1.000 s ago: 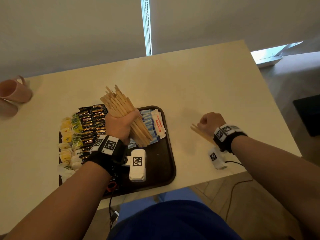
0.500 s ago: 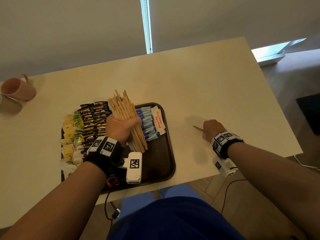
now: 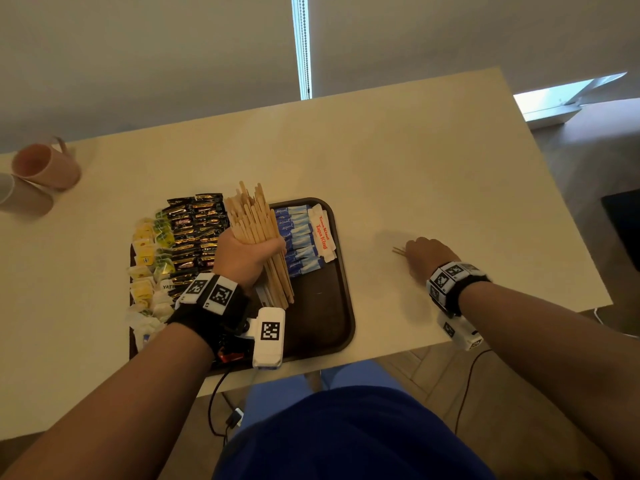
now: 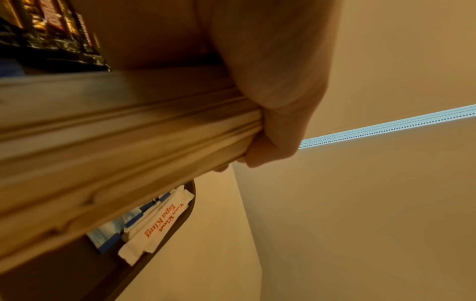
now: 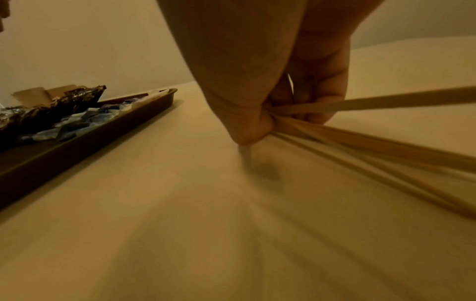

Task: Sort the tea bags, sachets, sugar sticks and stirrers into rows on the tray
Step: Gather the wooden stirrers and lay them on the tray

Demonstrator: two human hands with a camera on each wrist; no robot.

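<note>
Stirrers are the bit being dealt with right now, and the big bundle of stirrers [image 3: 254, 233] is standing nearly upright in the left hand [image 3: 242, 258], fist wrapped right round it, lower ends down on the tray [image 3: 329, 327] between the dark sachets and the blue ones. The tray itself sits around 7 o'clock on the table [image 3: 398, 161], near the front edge.

Already in rows on it, from 9 o'clock across to 3: yellow tea bags [image 3: 145, 251], dark sachets [image 3: 194, 233], then the bundle, then blue sugar sticks [image 3: 298, 237] and a white packet with red lettering [image 3: 323, 233] by the right rim. So I'd say most of the sorting is done and the stirrer row is the last one.

Over at about 4 o'clock on the bare table, well apart from the tray, the right hand [image 3: 427, 258] is pinching a few stray stirrers [image 5: 373, 130] between thumb and fingers, tips low against the surface. They fan out, so the grip looks a bit loose.

Next move, my guess: lift those strays, carry them to the bundle, square the ends up and lay the whole lot flat in the gap. The risk is thin sticks slipping out or the bundle splaying over the neighbouring rows.

Room stuff: pale matte tabletop, two pink mugs [image 3: 45, 168] lying at 10 o'clock, a blind with a bright slit [image 3: 300, 46] at 12, wood-pattern floor below.
</note>
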